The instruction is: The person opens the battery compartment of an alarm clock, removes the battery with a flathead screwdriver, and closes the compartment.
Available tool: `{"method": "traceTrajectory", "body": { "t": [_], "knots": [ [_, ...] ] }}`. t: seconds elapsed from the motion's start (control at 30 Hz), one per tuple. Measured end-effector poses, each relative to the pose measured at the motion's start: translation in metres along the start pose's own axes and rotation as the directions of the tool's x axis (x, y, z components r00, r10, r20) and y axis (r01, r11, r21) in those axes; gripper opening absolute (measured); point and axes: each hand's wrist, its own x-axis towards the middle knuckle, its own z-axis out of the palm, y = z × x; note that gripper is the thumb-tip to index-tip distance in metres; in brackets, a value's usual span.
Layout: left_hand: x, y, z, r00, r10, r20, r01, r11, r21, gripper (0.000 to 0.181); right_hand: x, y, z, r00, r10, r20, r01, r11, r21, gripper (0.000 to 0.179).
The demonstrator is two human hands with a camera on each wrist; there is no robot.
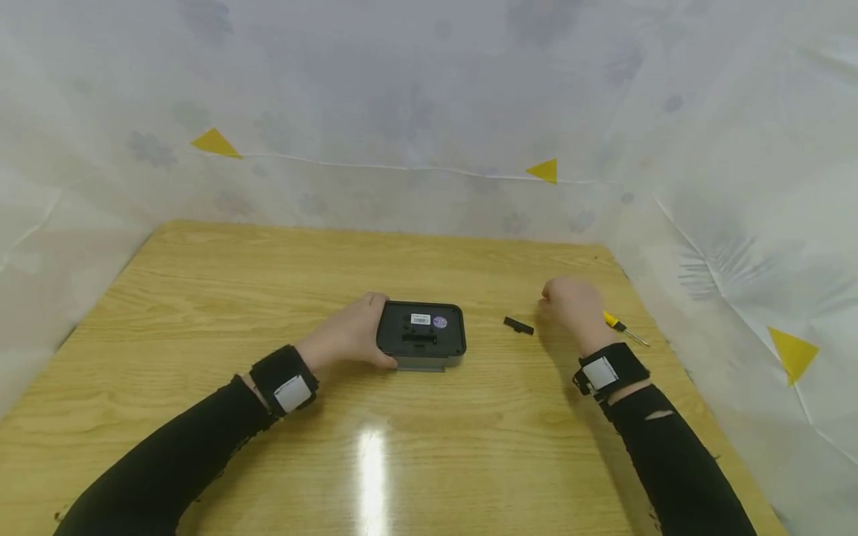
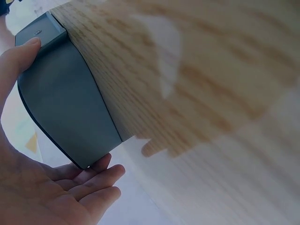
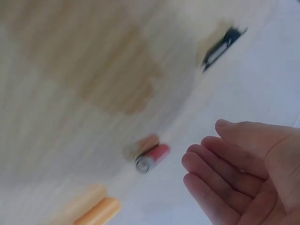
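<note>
My left hand (image 1: 351, 331) grips the left end of a dark grey, box-shaped device (image 1: 439, 309), thumb on the near side, fingers behind. Its black back faces up, bearing a white label, a round purple sticker and a narrow battery slot (image 1: 419, 339). From the left wrist, the device's smooth grey side (image 2: 70, 98) shows beneath the thumb. Over the table's right side, my right hand (image 1: 575, 309) holds nothing, its fingers loosely bent. Near those fingertips in the right wrist view lies a red battery (image 3: 153, 158) with a silver end. The head view hides this battery.
A small black battery cover (image 1: 519, 326) lies between the device and my right hand. Beyond that hand is a screwdriver (image 1: 623, 327) with a yellow handle. White patterned sheeting (image 1: 402, 97) hangs around the wooden table (image 1: 268, 461), with yellow triangles on it.
</note>
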Motion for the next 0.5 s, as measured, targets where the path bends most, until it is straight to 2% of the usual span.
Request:
{"method": "traceTrajectory", "body": {
  "t": [0.17, 0.4, 0.5],
  "knots": [
    [0.000, 0.001, 0.000, 1.000, -0.005, 0.003, 0.005, 1.000, -0.002, 0.125, -0.009, -0.020, 0.005, 0.995, -0.100, -0.013, 0.100, 0.995, -0.004, 0.013],
    [0.000, 0.001, 0.000, 1.000, -0.011, 0.006, 0.011, 1.000, 0.003, 0.125, -0.015, -0.043, 0.008, 0.987, -0.143, 0.074, 0.146, 0.989, -0.028, 0.033],
    [0.000, 0.002, -0.001, 1.000, -0.015, 0.007, 0.015, 1.000, 0.004, 0.125, -0.018, -0.048, 0.008, 0.985, -0.159, 0.064, 0.162, 0.985, -0.051, 0.032]
  ]
}}
